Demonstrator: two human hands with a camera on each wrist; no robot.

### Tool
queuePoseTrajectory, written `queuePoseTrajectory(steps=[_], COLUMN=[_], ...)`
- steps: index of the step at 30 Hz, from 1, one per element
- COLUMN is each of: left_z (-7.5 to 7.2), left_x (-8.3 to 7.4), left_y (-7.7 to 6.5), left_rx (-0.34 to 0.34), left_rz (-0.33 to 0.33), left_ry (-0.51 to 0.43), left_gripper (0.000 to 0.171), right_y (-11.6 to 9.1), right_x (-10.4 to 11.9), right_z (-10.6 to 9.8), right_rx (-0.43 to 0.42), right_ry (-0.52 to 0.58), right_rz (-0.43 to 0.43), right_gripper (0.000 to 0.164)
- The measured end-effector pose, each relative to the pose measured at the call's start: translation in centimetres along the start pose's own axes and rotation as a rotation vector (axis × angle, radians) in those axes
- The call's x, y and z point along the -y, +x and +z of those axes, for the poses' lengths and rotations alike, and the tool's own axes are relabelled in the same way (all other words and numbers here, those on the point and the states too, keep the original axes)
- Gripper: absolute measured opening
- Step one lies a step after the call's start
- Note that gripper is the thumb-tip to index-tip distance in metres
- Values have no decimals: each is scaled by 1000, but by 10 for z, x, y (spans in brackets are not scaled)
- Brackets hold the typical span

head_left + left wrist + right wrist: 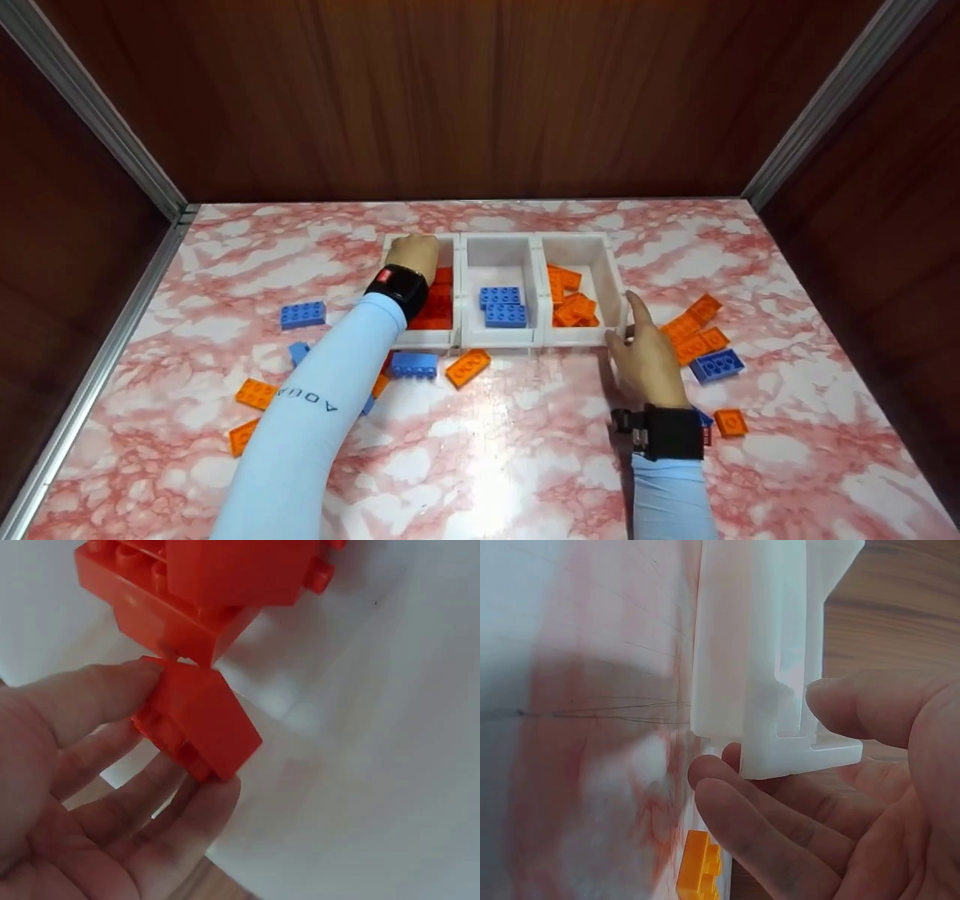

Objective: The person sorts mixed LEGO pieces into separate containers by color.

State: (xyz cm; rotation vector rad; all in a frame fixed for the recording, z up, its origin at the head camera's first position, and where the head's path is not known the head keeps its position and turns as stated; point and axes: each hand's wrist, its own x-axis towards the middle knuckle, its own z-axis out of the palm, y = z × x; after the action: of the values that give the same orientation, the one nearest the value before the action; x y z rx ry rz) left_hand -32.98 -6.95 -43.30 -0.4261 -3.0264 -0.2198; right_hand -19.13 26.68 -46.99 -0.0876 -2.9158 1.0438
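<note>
My left hand [414,252] is inside the left white bin [421,340]. In the left wrist view its thumb and fingertips pinch a red brick [201,716]. Other red bricks [232,574] lie just beside that one in the bin. My right hand [649,364] is at the front right corner of the right white bin [592,259]. Seen from the right wrist, the thumb rests on the bin's rim while the fingers curl round its outer side. Several orange bricks [576,309] lie in this bin.
Between those two stands the middle bin [499,259], with two blue bricks [505,315] in it. Loose blue bricks [303,315] and orange bricks [468,368] are scattered left and in front. More orange bricks [703,344] and a blue brick [717,366] lie right of the right hand.
</note>
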Motion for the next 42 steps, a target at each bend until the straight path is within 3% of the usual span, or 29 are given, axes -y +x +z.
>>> queuePoseTrajectory(steps=[5,17,24,32,37,42], left_z=[6,6,-19,-47,-57,-63], left_x=[2,2,1,4,12,25], left_y=[-2,-6,-14,-23,-32,-50], left_rx=[-19,15,22,-60,-90,-102], left_rz=[-12,-115,-42,34,53,38], left_ry=[68,37,-1,-97,-133,-167], left_gripper=[25,26,24,15,11,8], right_y=[0,0,1,0,0,1], right_x=[4,5,4,4,3,2], right_z=[0,2,1,-1,-1,-2], right_rx=[8,3,9,33,30,35], right_ry=[7,6,5,16,12,13], right_rz=[4,-23,-24,20,26,26], right_gripper=[71,71,71,71,72,72])
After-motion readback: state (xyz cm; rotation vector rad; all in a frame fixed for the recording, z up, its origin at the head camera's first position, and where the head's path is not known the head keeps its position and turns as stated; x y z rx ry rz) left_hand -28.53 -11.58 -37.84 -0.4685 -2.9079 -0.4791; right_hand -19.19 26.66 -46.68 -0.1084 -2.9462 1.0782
